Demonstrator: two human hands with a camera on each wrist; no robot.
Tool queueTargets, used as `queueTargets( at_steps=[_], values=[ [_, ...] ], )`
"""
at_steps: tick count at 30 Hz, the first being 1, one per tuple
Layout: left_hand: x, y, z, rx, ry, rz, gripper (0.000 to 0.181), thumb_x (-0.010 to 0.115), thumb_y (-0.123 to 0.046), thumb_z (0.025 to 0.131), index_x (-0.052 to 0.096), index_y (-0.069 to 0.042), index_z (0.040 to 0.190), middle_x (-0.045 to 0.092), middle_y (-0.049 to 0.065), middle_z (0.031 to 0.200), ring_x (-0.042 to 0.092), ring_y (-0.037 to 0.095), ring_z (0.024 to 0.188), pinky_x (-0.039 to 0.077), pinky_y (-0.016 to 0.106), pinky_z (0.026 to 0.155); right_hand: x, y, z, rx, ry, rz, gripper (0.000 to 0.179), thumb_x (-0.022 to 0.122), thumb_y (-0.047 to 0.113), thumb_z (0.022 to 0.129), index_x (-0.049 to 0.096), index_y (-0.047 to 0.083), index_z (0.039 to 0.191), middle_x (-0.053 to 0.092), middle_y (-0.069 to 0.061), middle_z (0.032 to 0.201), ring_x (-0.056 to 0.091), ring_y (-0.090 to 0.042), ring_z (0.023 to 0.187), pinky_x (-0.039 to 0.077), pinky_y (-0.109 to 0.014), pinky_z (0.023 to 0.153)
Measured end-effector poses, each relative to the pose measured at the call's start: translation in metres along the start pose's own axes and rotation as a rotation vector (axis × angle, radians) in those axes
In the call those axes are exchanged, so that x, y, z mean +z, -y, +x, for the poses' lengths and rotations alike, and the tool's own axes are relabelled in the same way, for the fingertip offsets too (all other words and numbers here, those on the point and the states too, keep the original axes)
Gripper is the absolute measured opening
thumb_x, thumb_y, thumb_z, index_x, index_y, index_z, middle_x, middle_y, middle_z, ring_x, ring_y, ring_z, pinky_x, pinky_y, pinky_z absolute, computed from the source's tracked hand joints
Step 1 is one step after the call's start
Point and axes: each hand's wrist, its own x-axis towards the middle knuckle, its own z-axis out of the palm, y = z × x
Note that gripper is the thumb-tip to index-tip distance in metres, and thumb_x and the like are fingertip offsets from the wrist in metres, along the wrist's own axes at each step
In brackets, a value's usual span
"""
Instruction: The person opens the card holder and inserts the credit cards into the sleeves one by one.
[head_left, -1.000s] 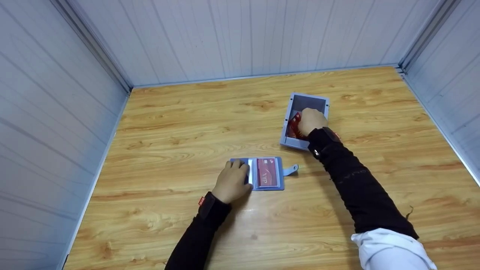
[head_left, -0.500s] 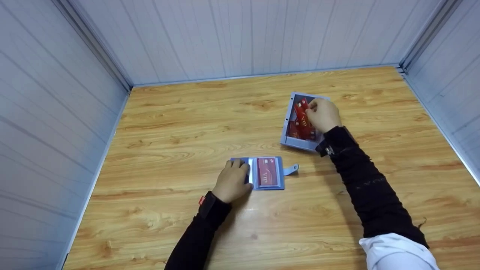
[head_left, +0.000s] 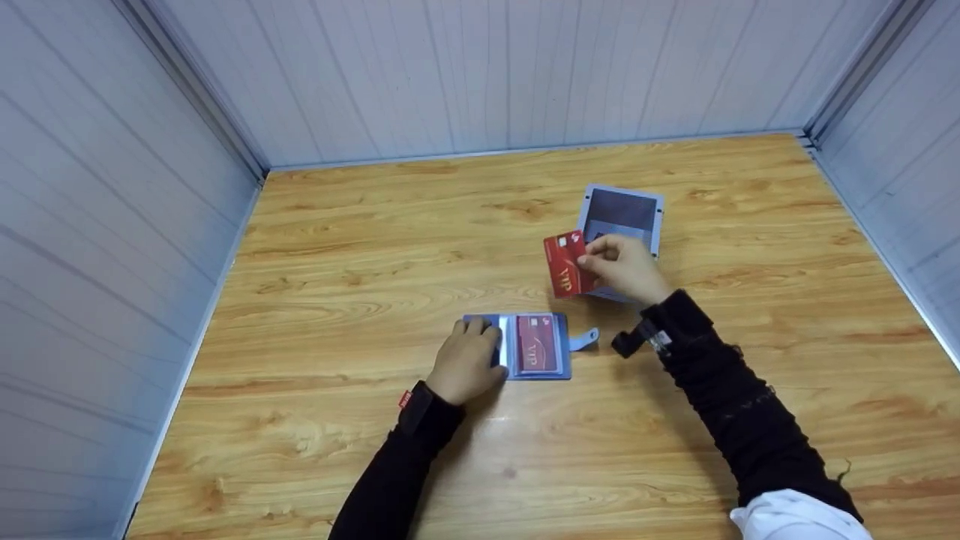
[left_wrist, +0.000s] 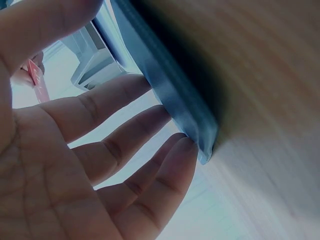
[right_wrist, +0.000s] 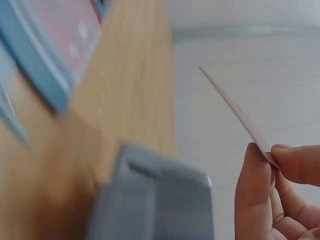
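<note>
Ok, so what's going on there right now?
A person's right hand pinches a red VIP card by its edge, held up off the table near the grey box. Their left hand rests on the left side of an open blue card holder. Another VIP card shows on the holder's right side.

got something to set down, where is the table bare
Bare tabletop: between left wall and left hand; between gray box and right wall. Crowded: between open card holder and box, where the right hand holds a red VIP card.
</note>
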Motion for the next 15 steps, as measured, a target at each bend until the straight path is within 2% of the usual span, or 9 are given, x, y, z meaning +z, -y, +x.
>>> queueTargets(
  at_steps=[5, 9, 12, 15],
  values=[
    [0.0, 0.0, 0.0, 0.007, -0.013, 0.009, 0.046, 0.077, -0.022, 0.074, 0.065, 0.0, 0.112, 0.06, 0.018, 0.118, 0.052, 0.037, 0.106, 0.049, 0.047, 0.092, 0.027, -0.01, -0.014, 0.064, 0.098, 0.084, 0.017, 0.066, 0.012, 0.091, 0.062, 0.0, 0.104, 0.07, 0.002, 0.084, 0.064, -0.01, 0.065, 0.06, -0.032, 0.068],
    [0.0, 0.0, 0.0, -0.003, -0.015, 0.004, 0.044, 0.077, -0.021, 0.074, 0.065, -0.001, 0.111, 0.06, 0.018, 0.117, 0.052, 0.037, 0.105, 0.05, 0.047, 0.09, 0.047, -0.018, -0.025, 0.083, 0.167, 0.185, 0.014, 0.065, 0.008, 0.092, 0.061, 0.0, 0.102, 0.067, 0.003, 0.079, 0.062, -0.009, 0.063, 0.059, -0.028, 0.065],
    [0.0, -0.001, 0.0, -0.008, -0.013, 0.003, 0.045, 0.077, -0.021, 0.074, 0.065, -0.001, 0.111, 0.06, 0.018, 0.117, 0.052, 0.037, 0.106, 0.049, 0.047, 0.091, 0.056, -0.024, -0.029, 0.086, 0.191, 0.245, 0.011, 0.063, 0.006, 0.092, 0.059, -0.001, 0.1, 0.064, 0.004, 0.076, 0.059, -0.007, 0.061, 0.057, -0.022, 0.061],
    [0.0, -0.001, 0.0, -0.015, -0.004, 0.002, 0.046, 0.077, -0.021, 0.075, 0.065, 0.0, 0.113, 0.059, 0.017, 0.118, 0.052, 0.037, 0.107, 0.049, 0.047, 0.093, 0.06, -0.03, -0.031, 0.067, 0.193, 0.253, 0.01, 0.062, 0.004, 0.092, 0.058, -0.002, 0.098, 0.063, 0.005, 0.074, 0.059, -0.007, 0.061, 0.056, -0.021, 0.06]
  ],
)
